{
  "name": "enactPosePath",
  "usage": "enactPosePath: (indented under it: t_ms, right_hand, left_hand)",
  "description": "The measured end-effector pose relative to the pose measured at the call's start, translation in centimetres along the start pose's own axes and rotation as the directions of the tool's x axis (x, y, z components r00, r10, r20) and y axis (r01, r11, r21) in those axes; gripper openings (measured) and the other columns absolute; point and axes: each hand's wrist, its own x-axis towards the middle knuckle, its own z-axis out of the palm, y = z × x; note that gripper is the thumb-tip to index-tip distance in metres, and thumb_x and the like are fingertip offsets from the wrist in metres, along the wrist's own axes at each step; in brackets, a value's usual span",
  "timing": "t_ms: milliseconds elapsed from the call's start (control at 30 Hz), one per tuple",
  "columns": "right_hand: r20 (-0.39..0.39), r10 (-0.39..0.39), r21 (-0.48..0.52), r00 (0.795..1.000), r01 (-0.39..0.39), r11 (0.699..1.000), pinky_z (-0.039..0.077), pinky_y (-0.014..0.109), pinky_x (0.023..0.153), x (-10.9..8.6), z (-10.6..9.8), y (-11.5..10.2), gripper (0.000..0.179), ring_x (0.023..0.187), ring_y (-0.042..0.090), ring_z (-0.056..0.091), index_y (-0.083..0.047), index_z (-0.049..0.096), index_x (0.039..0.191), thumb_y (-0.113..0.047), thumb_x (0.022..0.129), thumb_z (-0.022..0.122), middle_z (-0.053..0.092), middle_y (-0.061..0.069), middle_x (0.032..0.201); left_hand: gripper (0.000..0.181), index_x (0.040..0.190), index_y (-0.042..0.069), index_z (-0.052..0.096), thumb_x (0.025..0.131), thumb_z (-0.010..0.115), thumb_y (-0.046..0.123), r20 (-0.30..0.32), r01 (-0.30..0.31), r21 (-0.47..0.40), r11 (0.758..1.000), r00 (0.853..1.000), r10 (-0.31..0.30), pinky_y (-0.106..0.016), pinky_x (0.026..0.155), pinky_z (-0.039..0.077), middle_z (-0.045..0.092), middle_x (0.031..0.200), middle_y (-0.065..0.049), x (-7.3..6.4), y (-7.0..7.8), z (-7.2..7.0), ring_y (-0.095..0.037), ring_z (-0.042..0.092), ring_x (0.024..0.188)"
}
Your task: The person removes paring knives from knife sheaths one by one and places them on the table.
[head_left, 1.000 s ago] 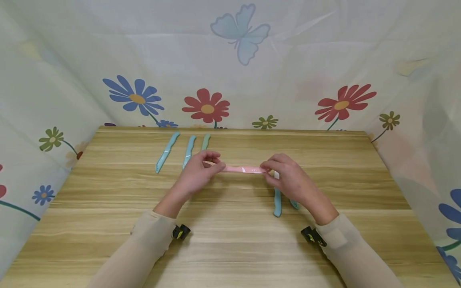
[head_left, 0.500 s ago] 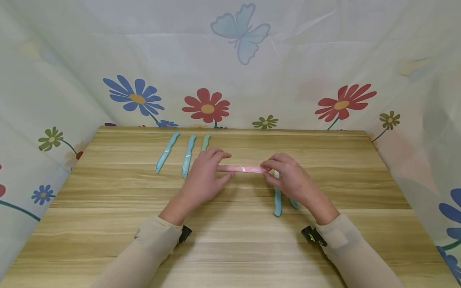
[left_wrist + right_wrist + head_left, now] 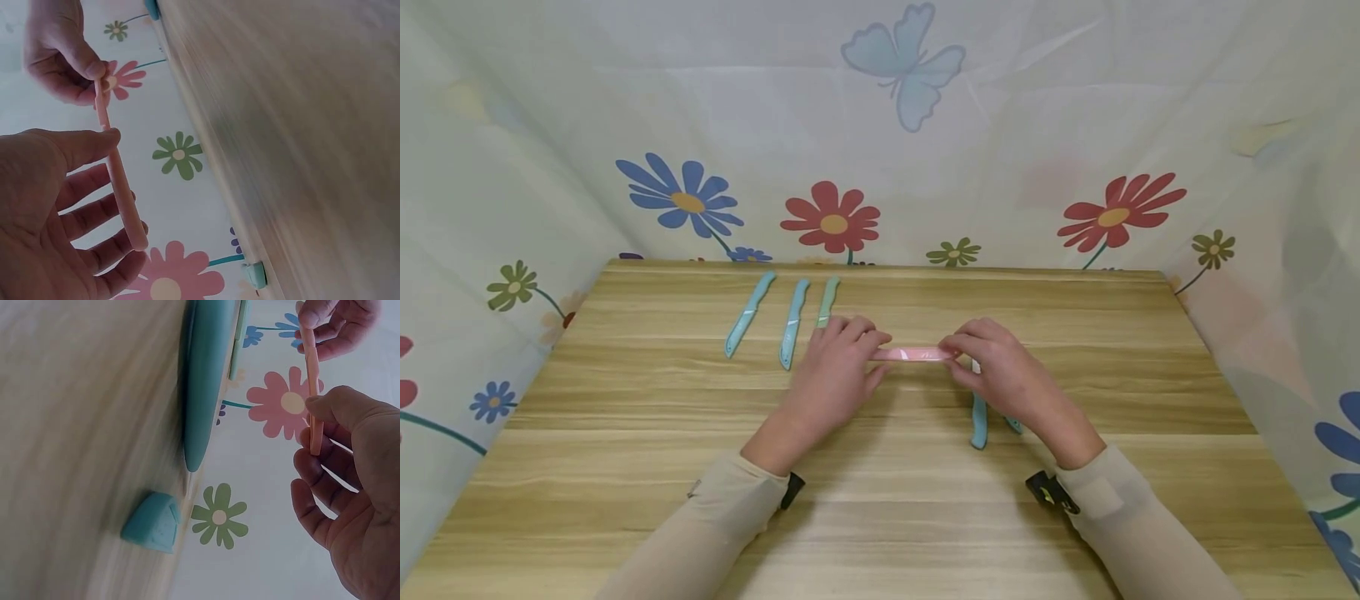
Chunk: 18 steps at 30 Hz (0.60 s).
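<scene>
A slim pink knife (image 3: 917, 354) in a pink sheath is held level above the table, between both hands. My left hand (image 3: 835, 371) pinches it near the middle. In the left wrist view, the thumb presses the pink handle (image 3: 128, 206), with the fingers behind it. My right hand (image 3: 1000, 367) pinches the sheathed end between thumb and fingers, as the right wrist view shows at the pink sheath (image 3: 316, 434). Below the right hand lies a blue-handled knife (image 3: 979, 421) with a pale blade, partly hidden. Beside it is a blue sheath (image 3: 1013, 425), mostly covered by the hand.
Two blue sheathed knives (image 3: 750, 315) (image 3: 793, 325) lie side by side at the back left of the wooden table (image 3: 895, 517). A green knife (image 3: 828, 300) is next to them, partly behind the left hand. A flower-printed cloth (image 3: 1000, 167) hangs behind the table.
The left hand has slid right along the pink knife, from its handle end toward the middle, its fingers spreading and then closing again. The right hand has stayed nearly in place.
</scene>
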Motion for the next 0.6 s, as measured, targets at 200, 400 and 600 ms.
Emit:
enactPosePath:
  t_ms: [200,400,600]
  right_hand:
    - [-0.003,-0.013,0.001,1.0,0.013,1.0,0.058,0.038,0.08,0.12,-0.08,-0.14,0.021,0.094,0.023,0.065,-0.004,0.079,0.107,-0.003,0.088,0.086,0.072,0.006,0.104]
    - [-0.002,-0.007,0.0,1.0,0.007,1.0,0.058,0.038,0.081,0.12,-0.07,-0.19,0.021,0.095,0.023,0.065,-0.005,0.079,0.108,-0.004,0.088,0.086,0.072,0.005,0.104]
    - [0.002,-0.002,0.0,1.0,0.002,1.0,0.058,0.039,0.082,0.11,-0.04,-0.18,0.021,0.096,0.023,0.065,-0.005,0.079,0.107,-0.003,0.088,0.086,0.072,0.005,0.104]
  left_hand:
    - [0.031,0.122,0.016,0.078,0.094,0.085,0.026,-0.018,-0.017,-0.001,1.0,1.0,0.017,-0.043,0.089,0.048,0.069,0.115,0.0,-0.03,0.14,0.16,-0.026,0.054,0.107]
    - [0.022,0.116,0.016,0.08,0.096,0.083,0.023,-0.044,-0.032,-0.006,0.999,0.999,0.032,-0.039,0.081,0.046,0.068,0.107,0.001,0.02,0.16,0.29,-0.024,0.054,0.099]
    - [0.018,0.114,0.015,0.081,0.097,0.081,0.023,-0.046,-0.035,-0.013,0.999,0.998,0.035,-0.035,0.077,0.045,0.068,0.104,0.002,-0.01,0.17,0.27,-0.022,0.054,0.095]
